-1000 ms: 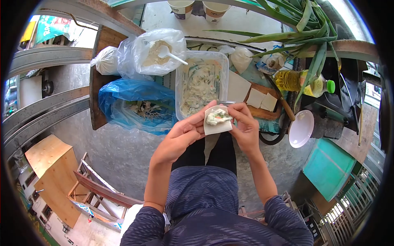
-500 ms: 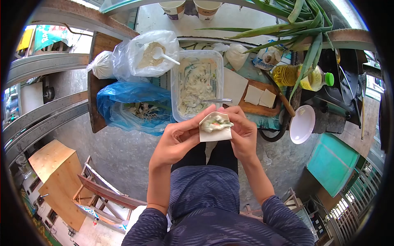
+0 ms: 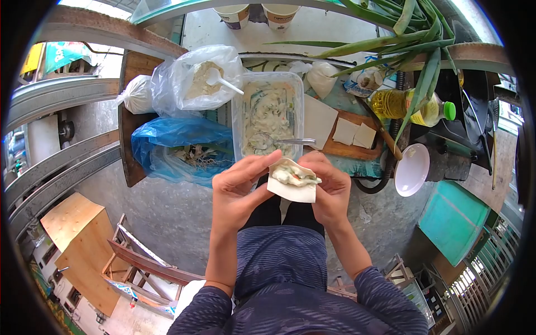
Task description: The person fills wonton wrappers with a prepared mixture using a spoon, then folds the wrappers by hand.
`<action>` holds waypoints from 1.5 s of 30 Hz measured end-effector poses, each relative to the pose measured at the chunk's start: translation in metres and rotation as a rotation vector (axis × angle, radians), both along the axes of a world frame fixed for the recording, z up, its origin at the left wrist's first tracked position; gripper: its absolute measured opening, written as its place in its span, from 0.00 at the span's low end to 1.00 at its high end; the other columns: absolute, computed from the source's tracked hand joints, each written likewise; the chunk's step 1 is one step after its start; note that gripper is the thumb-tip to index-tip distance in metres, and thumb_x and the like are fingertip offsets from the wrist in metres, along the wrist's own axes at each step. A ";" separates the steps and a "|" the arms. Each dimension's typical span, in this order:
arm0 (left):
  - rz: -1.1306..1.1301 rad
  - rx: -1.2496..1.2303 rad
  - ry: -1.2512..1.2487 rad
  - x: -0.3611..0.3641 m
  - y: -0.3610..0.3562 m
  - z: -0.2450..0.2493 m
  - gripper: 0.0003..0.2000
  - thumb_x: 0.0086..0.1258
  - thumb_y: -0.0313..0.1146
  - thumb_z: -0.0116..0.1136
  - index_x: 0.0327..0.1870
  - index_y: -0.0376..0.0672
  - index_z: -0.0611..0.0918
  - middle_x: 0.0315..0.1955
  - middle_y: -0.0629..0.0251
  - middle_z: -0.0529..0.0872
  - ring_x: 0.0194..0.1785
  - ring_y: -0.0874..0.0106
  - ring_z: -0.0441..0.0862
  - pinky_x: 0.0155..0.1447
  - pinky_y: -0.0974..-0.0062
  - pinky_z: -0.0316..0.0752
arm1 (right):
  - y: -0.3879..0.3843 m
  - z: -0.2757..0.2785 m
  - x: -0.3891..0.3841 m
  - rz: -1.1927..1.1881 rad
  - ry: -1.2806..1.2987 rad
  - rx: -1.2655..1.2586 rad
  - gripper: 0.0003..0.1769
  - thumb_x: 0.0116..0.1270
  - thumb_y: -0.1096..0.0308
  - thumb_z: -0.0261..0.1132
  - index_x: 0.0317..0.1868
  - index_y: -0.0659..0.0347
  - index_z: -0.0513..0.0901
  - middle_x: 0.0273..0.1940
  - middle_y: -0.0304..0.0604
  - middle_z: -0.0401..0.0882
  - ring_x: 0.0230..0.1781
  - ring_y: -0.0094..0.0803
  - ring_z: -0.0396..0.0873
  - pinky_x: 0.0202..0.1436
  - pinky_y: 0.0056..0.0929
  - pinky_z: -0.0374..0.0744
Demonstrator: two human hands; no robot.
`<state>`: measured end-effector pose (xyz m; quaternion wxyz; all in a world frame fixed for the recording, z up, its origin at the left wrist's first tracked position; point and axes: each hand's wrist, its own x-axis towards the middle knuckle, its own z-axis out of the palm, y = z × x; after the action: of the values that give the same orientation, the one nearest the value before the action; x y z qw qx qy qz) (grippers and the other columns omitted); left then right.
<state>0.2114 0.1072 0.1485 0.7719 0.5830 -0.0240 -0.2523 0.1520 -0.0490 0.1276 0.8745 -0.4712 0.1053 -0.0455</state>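
Shirt [image 3: 281, 254]: dark navy-grey, patterned with fine, paler streaks
Sleeves [image 3: 386, 293]: same streaked fabric, ending near the elbows
Legwear [image 3: 304, 216]: plain black
Hands [image 3: 330, 195]: bare

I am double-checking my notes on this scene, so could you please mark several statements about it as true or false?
1. The left hand and the right hand both hold the pale wrapper. True.
2. The metal spoon lies in the white bowl. False: it rests in the plastic container, its handle over the rim.
3. The oil bottle has a green cap. True.
4. The blue bag is to the right of the plastic container. False: it is to the left.
5. The wrapper in the hands is bare. False: creamy filling lies on it.
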 end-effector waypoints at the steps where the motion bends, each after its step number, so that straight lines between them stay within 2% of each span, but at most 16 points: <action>1: 0.018 -0.019 0.003 0.000 0.000 -0.001 0.23 0.53 0.11 0.60 0.55 0.28 0.77 0.51 0.49 0.80 0.50 0.69 0.80 0.60 0.71 0.73 | 0.000 0.000 0.001 -0.005 0.001 -0.002 0.19 0.53 0.86 0.62 0.47 0.70 0.81 0.48 0.49 0.77 0.52 0.33 0.73 0.59 0.32 0.69; 6: 0.173 -0.038 0.066 -0.003 -0.006 0.003 0.22 0.51 0.12 0.62 0.51 0.28 0.79 0.48 0.52 0.82 0.49 0.68 0.81 0.59 0.71 0.73 | -0.001 0.000 0.007 -0.051 -0.068 -0.150 0.20 0.49 0.86 0.63 0.46 0.70 0.82 0.46 0.48 0.79 0.49 0.34 0.73 0.55 0.32 0.70; 9: 0.210 -0.036 0.016 -0.006 -0.004 -0.001 0.18 0.51 0.12 0.62 0.46 0.28 0.81 0.47 0.52 0.83 0.49 0.67 0.81 0.58 0.70 0.74 | -0.002 0.005 0.011 -0.057 -0.068 -0.261 0.20 0.48 0.85 0.63 0.45 0.69 0.83 0.43 0.46 0.80 0.47 0.35 0.73 0.53 0.31 0.70; 12: 0.180 -0.062 -0.057 -0.003 -0.003 -0.001 0.16 0.49 0.12 0.62 0.43 0.28 0.83 0.45 0.51 0.83 0.49 0.66 0.81 0.56 0.71 0.74 | -0.003 0.010 0.014 -0.067 -0.056 -0.295 0.20 0.46 0.85 0.63 0.44 0.67 0.84 0.41 0.44 0.81 0.46 0.35 0.73 0.52 0.31 0.70; 18: 0.146 -0.099 -0.215 0.004 -0.002 -0.006 0.18 0.46 0.11 0.63 0.40 0.36 0.85 0.38 0.55 0.84 0.43 0.67 0.81 0.50 0.74 0.76 | -0.010 0.019 0.019 -0.024 -0.080 -0.456 0.21 0.42 0.82 0.67 0.42 0.62 0.86 0.39 0.40 0.82 0.42 0.33 0.75 0.48 0.30 0.72; 25: 0.095 0.077 -0.414 0.013 0.000 0.002 0.18 0.40 0.13 0.66 0.37 0.37 0.86 0.33 0.61 0.85 0.39 0.68 0.82 0.43 0.74 0.76 | -0.018 0.034 0.027 0.044 -0.106 -0.736 0.22 0.39 0.78 0.72 0.42 0.58 0.87 0.37 0.37 0.82 0.39 0.32 0.76 0.43 0.28 0.74; 36: 0.086 0.028 -0.409 0.014 -0.004 0.001 0.15 0.40 0.14 0.67 0.33 0.38 0.85 0.31 0.62 0.86 0.38 0.67 0.82 0.43 0.74 0.76 | -0.016 0.035 0.028 0.032 -0.137 -0.720 0.20 0.39 0.78 0.73 0.38 0.58 0.87 0.36 0.37 0.84 0.37 0.32 0.76 0.40 0.26 0.74; 45: 0.060 -0.022 -0.502 0.013 -0.011 0.000 0.13 0.39 0.17 0.69 0.30 0.38 0.85 0.29 0.63 0.86 0.36 0.67 0.83 0.40 0.74 0.77 | -0.022 0.043 0.026 0.039 -0.185 -0.711 0.19 0.37 0.80 0.72 0.36 0.57 0.87 0.35 0.36 0.84 0.37 0.31 0.75 0.39 0.25 0.74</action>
<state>0.2249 0.0959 0.1486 0.7551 0.6196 -0.2003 -0.0764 0.1778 -0.0714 0.1704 0.6626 -0.7415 -0.0056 -0.1051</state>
